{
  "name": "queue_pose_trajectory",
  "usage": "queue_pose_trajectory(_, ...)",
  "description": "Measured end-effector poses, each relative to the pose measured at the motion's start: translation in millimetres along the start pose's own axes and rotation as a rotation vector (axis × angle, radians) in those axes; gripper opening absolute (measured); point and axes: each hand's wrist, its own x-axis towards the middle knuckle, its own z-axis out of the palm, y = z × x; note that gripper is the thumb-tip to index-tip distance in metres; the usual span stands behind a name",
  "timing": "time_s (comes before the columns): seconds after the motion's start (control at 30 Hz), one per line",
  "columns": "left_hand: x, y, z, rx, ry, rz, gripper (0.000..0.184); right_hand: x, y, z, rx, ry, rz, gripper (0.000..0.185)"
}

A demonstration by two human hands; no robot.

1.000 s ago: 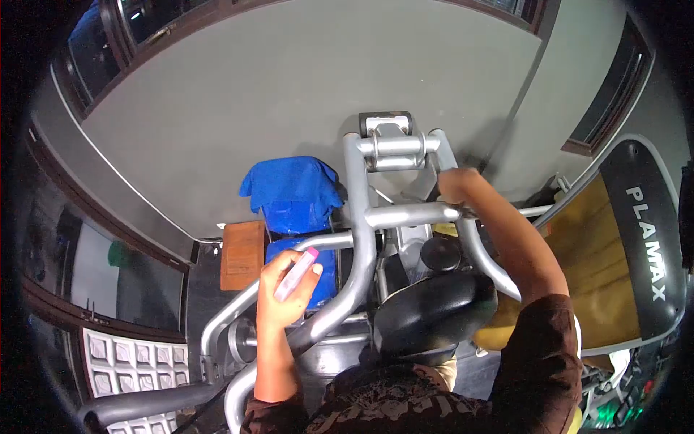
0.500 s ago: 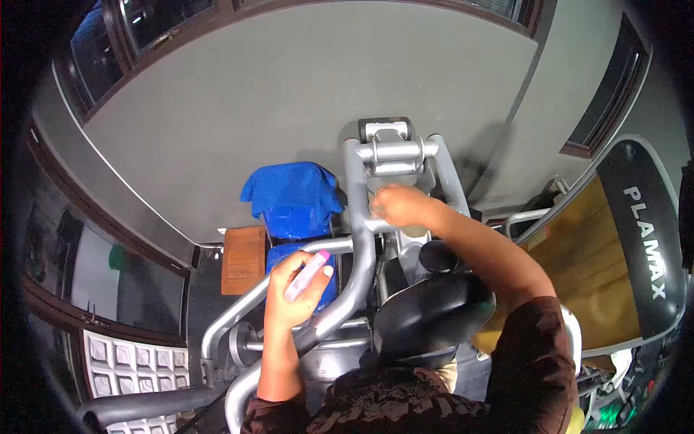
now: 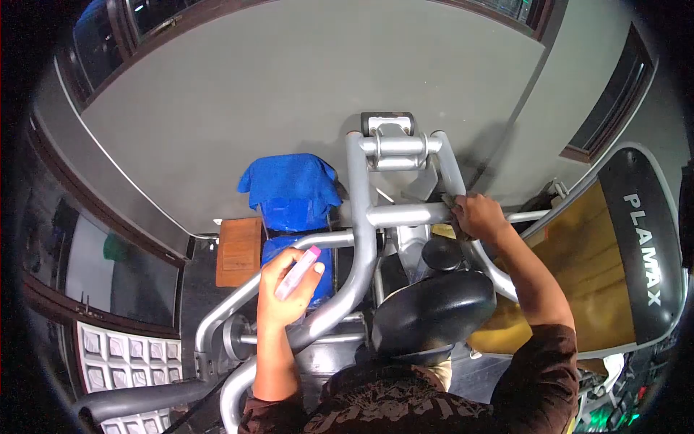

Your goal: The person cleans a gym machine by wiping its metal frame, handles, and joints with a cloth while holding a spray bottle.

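Observation:
My left hand (image 3: pixel 276 300) is closed around a small clear bottle with a pink cap (image 3: pixel 298 273), held tilted in front of the machine's left side. At the right end of the silver crossbar (image 3: pixel 408 214), my right hand (image 3: pixel 480 217) presses against the tube where it meets the upright. Its fingers are bunched on what looks like a dark greyish cloth (image 3: pixel 450 200), mostly hidden by the hand. Below the bar is a black padded cushion (image 3: pixel 434 312) of the exercise machine, with a smaller round black pad (image 3: pixel 442 253) just above it.
A blue towel (image 3: pixel 289 177) drapes over a blue chair beside a wooden box (image 3: pixel 239 252). On the right stands a large PLAMAX panel (image 3: pixel 643 253). Curved silver tubes (image 3: pixel 224 311) surround me on the left, and a grey wall (image 3: pixel 289 94) rises behind the machine.
My right hand has slid right along the crossbar, from its left part to its right end. My left hand keeps the bottle at nearly the same spot.

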Motion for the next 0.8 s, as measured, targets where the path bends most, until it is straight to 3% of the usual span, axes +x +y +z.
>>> queue_pose_trajectory(0.23,0,-7,-9,0.059,0.007,0.02,0.015,-18,11,-1,0.028,-0.109,-0.102,0.02)
queue_pose_trajectory(0.37,4,-6,-6,0.088,-0.004,0.051,0.014,-32,10,-22,0.027,-0.073,-0.007,0.024)
queue_pose_trajectory(0.5,14,1,11,0.041,-0.043,0.109,0.013,-12,4,-27,0.278,0.236,0.147,0.028)
queue_pose_trajectory(0.6,16,6,22,0.02,-0.068,0.114,0.013,-6,11,3,0.127,-0.025,0.163,0.027)
queue_pose_trajectory(0.8,8,2,16,0.036,-0.071,0.092,0.014,-35,15,0,0.14,-0.017,0.005,0.027)
